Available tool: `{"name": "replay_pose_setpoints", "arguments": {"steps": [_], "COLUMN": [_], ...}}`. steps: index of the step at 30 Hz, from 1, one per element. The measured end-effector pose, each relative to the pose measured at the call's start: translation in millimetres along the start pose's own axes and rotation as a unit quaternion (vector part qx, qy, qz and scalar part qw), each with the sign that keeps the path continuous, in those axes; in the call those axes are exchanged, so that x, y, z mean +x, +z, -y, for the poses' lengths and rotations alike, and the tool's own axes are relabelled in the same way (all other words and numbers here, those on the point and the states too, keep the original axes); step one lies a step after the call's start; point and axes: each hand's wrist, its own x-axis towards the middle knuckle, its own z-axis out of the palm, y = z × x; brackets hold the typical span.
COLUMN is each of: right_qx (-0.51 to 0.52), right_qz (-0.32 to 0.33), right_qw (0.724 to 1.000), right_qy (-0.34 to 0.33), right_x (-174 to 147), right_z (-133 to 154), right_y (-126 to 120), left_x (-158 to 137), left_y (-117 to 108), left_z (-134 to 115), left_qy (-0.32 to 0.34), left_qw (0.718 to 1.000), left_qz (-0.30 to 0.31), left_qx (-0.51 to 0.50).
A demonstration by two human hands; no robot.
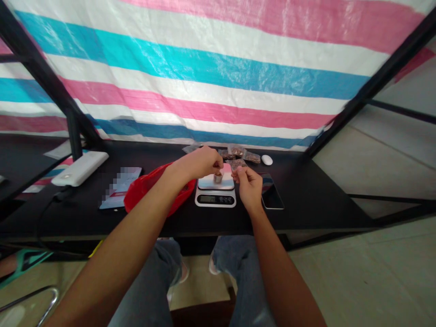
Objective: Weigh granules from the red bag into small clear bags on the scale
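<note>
A small digital kitchen scale (pixel 215 199) sits on the black table, and a little metal cup (pixel 217 179) holding something brown stands on its platform. My left hand (pixel 207 161) reaches over the scale, fingertips pinched together just above the cup. Whatever they hold is too small to name. Beside the platform's right edge is my right hand (pixel 250 185), with thumb and fingers closed in a pinch; its contents cannot be made out. Under my left forearm, an open red plastic bag (pixel 141 187) lies partly hidden. Several small clear packets (pixel 236 151) of brown bits lie behind the scale.
A dark phone (pixel 272 194) lies right of my right hand, with a white oval object (pixel 267 160) behind it. Left of the bag are a flat printed packet (pixel 120 188) and a white block with a cable (pixel 81 168). Striped sheeting (pixel 204 91) hangs behind the table.
</note>
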Motion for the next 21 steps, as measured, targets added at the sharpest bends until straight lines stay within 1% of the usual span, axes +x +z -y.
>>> {"name": "replay_pose_setpoints", "arguments": {"steps": [4, 9, 14, 17, 21], "right_qx": [0.002, 0.001, 0.007, 0.006, -0.004], "right_qz": [0.004, 0.009, 0.011, 0.012, 0.013], "right_qw": [1.000, 1.000, 1.000, 1.000, 1.000], "right_qy": [-0.002, -0.003, 0.003, 0.002, 0.001], "right_x": [0, 0, -1, -1, -1], "right_z": [-1, -2, -2, -1, -1], "right_y": [-1, -1, 0, 1, 1], "left_x": [6, 10, 10, 10, 12], "left_y": [6, 6, 1, 0, 4], "left_z": [4, 2, -5, -6, -2], "left_qy": [0.029, 0.026, 0.012, 0.011, 0.017], "left_qw": [0.999, 0.999, 0.998, 0.999, 1.000], "left_qz": [0.015, 0.032, 0.049, 0.040, 0.018], "left_qx": [0.011, 0.024, 0.023, 0.020, -0.010]}}
